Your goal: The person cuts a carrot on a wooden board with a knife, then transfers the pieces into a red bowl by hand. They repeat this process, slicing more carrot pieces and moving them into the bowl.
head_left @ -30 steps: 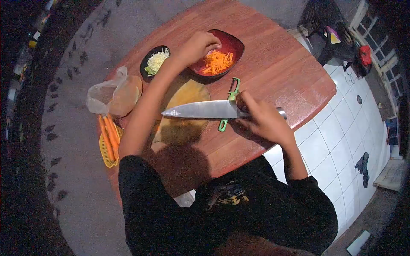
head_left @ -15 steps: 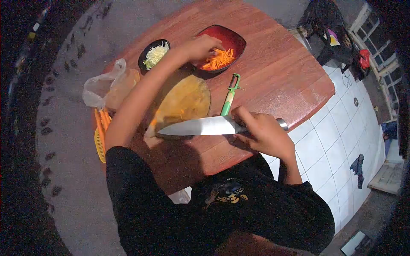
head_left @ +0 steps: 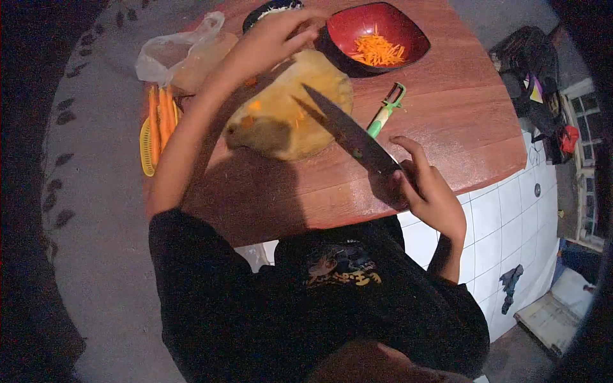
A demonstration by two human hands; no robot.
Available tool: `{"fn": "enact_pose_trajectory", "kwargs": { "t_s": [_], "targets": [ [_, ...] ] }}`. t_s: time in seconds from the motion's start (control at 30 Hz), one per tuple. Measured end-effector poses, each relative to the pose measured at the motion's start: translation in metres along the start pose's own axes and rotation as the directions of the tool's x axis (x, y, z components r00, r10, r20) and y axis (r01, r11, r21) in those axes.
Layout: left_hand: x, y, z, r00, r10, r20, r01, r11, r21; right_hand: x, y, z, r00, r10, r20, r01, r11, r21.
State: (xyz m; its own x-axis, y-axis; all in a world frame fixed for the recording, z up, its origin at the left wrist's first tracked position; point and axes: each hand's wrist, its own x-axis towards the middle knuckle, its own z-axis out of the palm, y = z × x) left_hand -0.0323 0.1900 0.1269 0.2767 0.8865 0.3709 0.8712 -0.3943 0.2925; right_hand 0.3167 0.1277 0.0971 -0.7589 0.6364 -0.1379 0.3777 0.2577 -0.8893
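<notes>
The right hand [head_left: 437,198] is holding a long, broad-bladed steel kitchen knife [head_left: 354,137], its grip wrapping the mostly hidden handle, and the tip is hovering over the right part of the round, light-brown wooden cutting board [head_left: 319,73]. The left hand [head_left: 281,41] is hovering over the board's far edge; its grip is hanging half-wide, thumb and fingers standing apart with nothing showing between them. Judging by the thin orange carrot shreds [head_left: 380,51] sitting in the square red-and-black bowl [head_left: 412,38] beyond the board to its right, and the small orange scraps [head_left: 255,105] lying on the board, the step in hand is seemingly a pause in cutting carrot. Long whole orange carrots [head_left: 155,127] are lying in a yellow openwork plastic basket [head_left: 147,147] left of the board. The next move is probably calling for a steady hold on the knife, with the left fingers staying clear of its edge. A green-and-white peeler [head_left: 384,113] is resting on the reddish-brown wooden tabletop [head_left: 460,115], right of the board. Nearer than the board, yellowish lettering [head_left: 357,277] is showing on the black cloth shirt [head_left: 306,313], blurring too much for reading, and no other label is appearing legibly
</notes>
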Motion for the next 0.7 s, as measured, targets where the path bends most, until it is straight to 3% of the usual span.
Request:
{"fn": "enact_pose_trajectory", "kwargs": {
  "t_s": [0.07,0.13,0.17,0.2,0.27,0.33,0.43,0.7],
  "targets": [
    [-0.045,0.012,-0.006,0.992,-0.123,-0.02,0.119,0.983,-0.142,0.005,0.01,0.008,0.999,-0.026,-0.029,0.027,1.0,0.009],
    [-0.09,-0.003,0.008,0.946,-0.296,0.135,0.304,0.952,-0.043,0.013,0.016,0.014,0.998,0.054,0.023,-0.056,0.996,0.067],
    [-0.107,0.003,0.018,0.945,-0.296,0.138,0.305,0.951,-0.048,0.016,0.019,0.016,0.989,0.126,0.077,-0.134,0.984,0.118],
    [-0.126,0.013,0.025,0.951,-0.306,0.046,0.309,0.947,-0.085,0.019,0.022,0.019,0.988,0.131,0.078,-0.139,0.983,0.116],
    [-0.141,0.02,0.028,0.946,-0.321,-0.049,0.313,0.941,-0.129,0.024,0.024,0.025,0.996,0.046,0.073,-0.06,0.975,0.212],
    [-0.145,0.025,0.029,0.946,-0.302,0.114,0.308,0.951,-0.038,0.027,0.023,0.026,0.993,0.056,0.106,-0.077,0.975,0.211],
    [-0.144,0.031,0.037,0.912,-0.374,0.17,0.381,0.925,-0.008,0.027,0.017,0.034,0.981,0.088,0.173,-0.126,0.967,0.223],
    [-0.149,0.034,0.048,0.941,-0.334,0.061,0.339,0.932,-0.126,0.03,0.011,0.058,0.961,0.094,0.261,-0.189,0.911,0.367]
  ]
}}
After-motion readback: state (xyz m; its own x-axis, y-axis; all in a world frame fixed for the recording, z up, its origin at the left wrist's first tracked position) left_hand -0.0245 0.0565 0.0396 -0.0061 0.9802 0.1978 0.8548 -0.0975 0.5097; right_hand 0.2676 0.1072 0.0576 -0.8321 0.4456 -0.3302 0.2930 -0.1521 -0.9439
